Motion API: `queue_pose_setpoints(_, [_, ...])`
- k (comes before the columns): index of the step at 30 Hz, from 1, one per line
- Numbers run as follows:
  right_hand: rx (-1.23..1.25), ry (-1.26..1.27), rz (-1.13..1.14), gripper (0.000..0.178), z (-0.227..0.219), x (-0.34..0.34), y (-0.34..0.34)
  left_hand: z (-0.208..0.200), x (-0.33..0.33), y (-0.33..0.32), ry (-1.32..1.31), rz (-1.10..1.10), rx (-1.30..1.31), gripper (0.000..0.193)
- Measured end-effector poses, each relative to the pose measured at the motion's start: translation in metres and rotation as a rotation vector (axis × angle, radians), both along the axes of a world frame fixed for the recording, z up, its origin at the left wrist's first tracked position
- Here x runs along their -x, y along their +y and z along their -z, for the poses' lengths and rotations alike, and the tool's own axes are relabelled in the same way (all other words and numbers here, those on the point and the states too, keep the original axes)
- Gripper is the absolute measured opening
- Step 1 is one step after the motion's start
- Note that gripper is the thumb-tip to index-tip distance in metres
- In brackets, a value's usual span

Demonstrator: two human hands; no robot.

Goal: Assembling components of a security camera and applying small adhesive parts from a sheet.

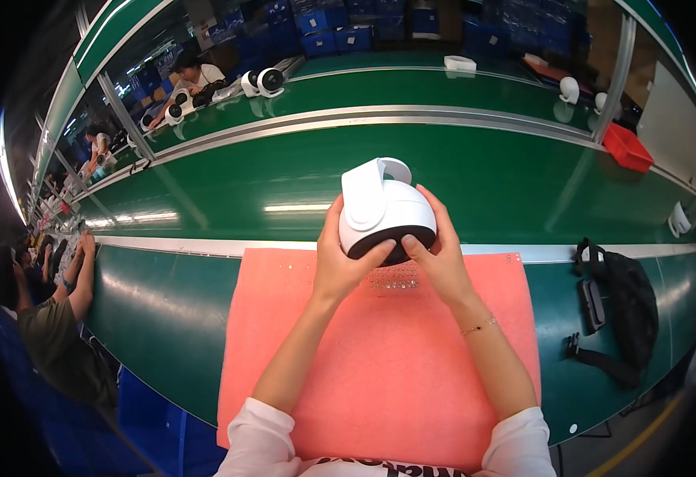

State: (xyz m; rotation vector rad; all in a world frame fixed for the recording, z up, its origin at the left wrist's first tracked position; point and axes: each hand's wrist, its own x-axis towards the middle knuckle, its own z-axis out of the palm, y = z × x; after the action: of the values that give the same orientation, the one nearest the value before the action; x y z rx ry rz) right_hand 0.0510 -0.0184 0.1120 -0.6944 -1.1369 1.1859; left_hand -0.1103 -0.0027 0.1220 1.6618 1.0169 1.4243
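Both my hands hold up a white rounded device with a black oval face and a curved white bracket; its exact kind I cannot tell. My left hand wraps its left side, thumb on the black face. On the right side my right hand grips it the same way, its thumb close to the other. The black face is tilted down toward me. Beneath lies a pink mat, with a patch of small shiny pieces just below the device.
Ahead runs a green conveyor belt behind a metal rail. A red bin stands at the far right. A black bag with straps lies right of the mat. Similar white devices sit on the far line. A co-worker sits at left.
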Motion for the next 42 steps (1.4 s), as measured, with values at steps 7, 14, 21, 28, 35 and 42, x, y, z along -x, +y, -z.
queue_pose_setpoints(7, [0.099, 0.305, -0.143, 0.065, 0.02, -0.016, 0.012, 0.004, -0.006, -0.002, 0.196, 0.067, -0.193, 0.091])
queue_pose_setpoints(14, [0.278, 0.333, 0.005, 0.071, 0.044, -0.015, 0.026, 0.024, -0.027, 0.031, -0.054, 0.1, 0.157, 0.079])
queue_pose_setpoints(21, [0.347, 0.07, 0.087, 0.073, 0.049, -0.002, 0.025, 0.034, -0.018, 0.092, -0.306, 0.028, 0.767, 0.091])
queue_pose_setpoints(28, [0.249, -0.049, 0.218, 0.052, 0.074, 0.0, 0.02, 0.077, -0.045, 0.046, -0.033, 0.061, 0.429, 0.074])
queue_pose_setpoints(35, [-0.087, -0.73, 0.142, 0.029, 0.062, 0.012, -0.006, 0.061, -0.018, -0.022, 0.566, 0.262, 0.054, 0.043])
queue_pose_setpoints(42, [-0.161, -0.817, 0.099, 0.038, 0.063, 0.012, -0.005, 0.065, -0.013, -0.024, 0.65, 0.237, 0.0, 0.047])
